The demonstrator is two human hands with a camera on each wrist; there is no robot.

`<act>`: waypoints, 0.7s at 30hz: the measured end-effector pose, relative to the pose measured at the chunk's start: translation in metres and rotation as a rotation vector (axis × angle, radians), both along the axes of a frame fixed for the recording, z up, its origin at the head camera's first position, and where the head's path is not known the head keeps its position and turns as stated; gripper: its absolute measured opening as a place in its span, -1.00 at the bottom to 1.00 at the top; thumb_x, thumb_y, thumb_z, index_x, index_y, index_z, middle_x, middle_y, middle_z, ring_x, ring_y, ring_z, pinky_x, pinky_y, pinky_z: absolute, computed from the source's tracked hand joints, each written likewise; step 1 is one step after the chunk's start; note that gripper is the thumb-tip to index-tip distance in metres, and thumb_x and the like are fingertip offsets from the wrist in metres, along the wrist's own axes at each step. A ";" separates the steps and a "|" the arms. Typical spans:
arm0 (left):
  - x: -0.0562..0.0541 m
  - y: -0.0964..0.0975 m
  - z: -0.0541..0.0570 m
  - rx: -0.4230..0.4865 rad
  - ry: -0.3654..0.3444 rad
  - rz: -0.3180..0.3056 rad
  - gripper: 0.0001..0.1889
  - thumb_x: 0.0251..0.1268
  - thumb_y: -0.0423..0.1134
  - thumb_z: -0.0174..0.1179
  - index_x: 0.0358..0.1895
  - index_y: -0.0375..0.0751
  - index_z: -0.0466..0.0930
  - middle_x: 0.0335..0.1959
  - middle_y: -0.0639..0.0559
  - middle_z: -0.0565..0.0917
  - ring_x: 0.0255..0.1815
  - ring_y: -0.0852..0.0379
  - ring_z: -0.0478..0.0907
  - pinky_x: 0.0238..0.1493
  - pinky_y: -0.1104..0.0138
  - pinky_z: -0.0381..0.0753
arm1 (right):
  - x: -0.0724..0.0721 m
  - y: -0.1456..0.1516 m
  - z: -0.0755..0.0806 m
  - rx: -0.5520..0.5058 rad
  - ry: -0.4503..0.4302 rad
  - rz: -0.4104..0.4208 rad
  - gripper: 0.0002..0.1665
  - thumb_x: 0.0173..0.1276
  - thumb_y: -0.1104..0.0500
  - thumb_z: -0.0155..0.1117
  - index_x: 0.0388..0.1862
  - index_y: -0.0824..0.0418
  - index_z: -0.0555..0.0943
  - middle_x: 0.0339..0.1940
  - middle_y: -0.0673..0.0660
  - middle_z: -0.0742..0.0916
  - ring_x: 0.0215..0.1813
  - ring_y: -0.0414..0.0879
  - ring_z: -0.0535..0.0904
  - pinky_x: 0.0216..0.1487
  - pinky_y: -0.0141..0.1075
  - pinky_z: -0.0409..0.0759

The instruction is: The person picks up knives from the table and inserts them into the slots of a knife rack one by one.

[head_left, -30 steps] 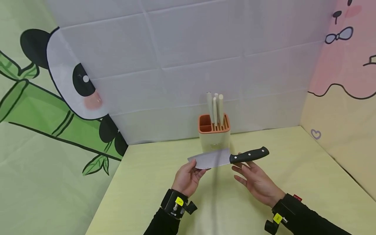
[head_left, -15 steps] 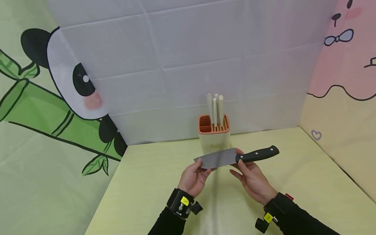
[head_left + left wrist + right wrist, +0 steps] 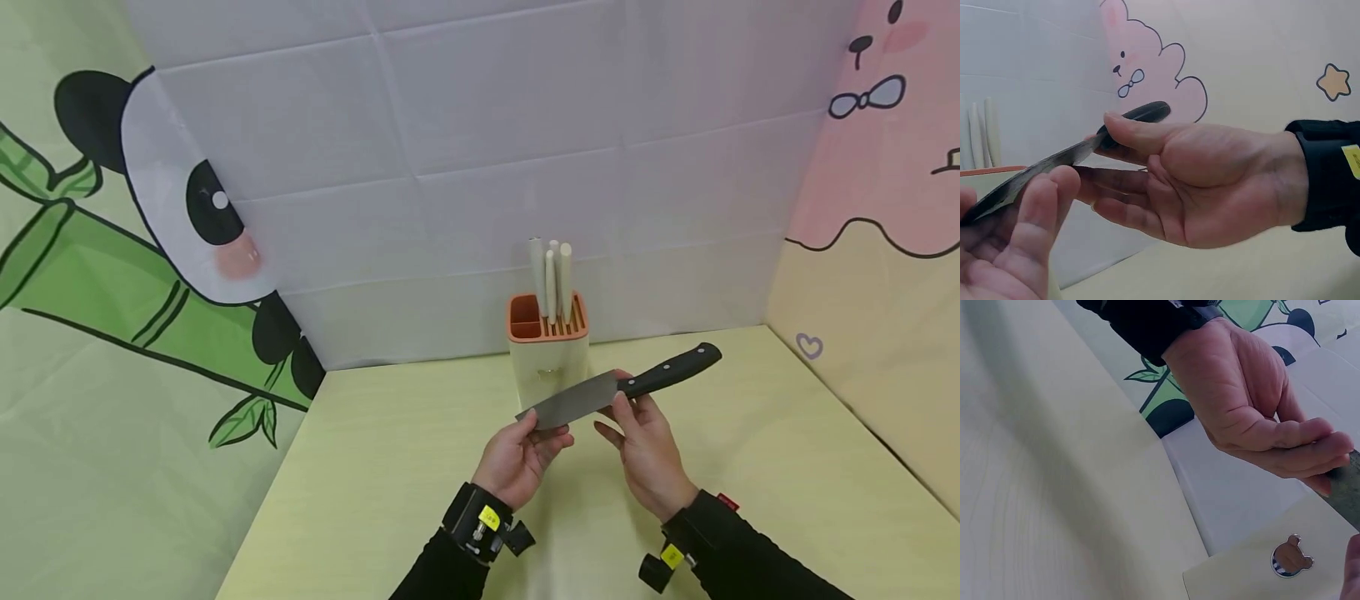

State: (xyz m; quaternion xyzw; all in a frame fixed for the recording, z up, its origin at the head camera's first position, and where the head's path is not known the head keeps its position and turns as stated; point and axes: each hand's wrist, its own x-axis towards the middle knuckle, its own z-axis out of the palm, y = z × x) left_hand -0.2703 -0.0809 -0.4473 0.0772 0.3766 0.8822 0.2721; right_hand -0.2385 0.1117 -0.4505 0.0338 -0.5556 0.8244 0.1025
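A kitchen knife (image 3: pixel 577 400) with a wide grey blade and a black riveted handle is held above the table, its handle end raised to the right. My left hand (image 3: pixel 517 462) pinches the blade near its tip, thumb on top. Where blade meets handle, my right hand (image 3: pixel 648 454) pinches the knife between thumb and fingers. The left wrist view shows the right hand (image 3: pixel 1210 181) with its thumb over the handle's base. Only part of the blade (image 3: pixel 1349 494) appears in the right wrist view.
Behind the knife stands a cream knife block (image 3: pixel 536 367) with an orange slotted top and several white-handled utensils (image 3: pixel 551 279) upright in it. A bear sticker (image 3: pixel 1291 556) marks its front. The pale yellow table (image 3: pixel 375 467) meets a white backdrop (image 3: pixel 450 208).
My right hand has come up from beside the handle and now pinches the knife at the handle's base. The knife and left hand have shifted right, and the handle end has tilted upward.
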 end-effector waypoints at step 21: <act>-0.017 -0.028 0.021 -0.573 0.220 0.148 -0.65 0.48 -0.10 0.02 0.04 -0.33 0.57 -0.25 -0.10 0.65 -0.29 0.07 0.62 -0.21 0.31 0.64 | -0.014 0.060 0.060 -0.009 0.149 0.020 -0.43 0.53 -0.05 -0.10 0.43 0.09 0.24 0.27 0.15 0.38 0.15 -0.08 0.54 0.08 -0.31 0.57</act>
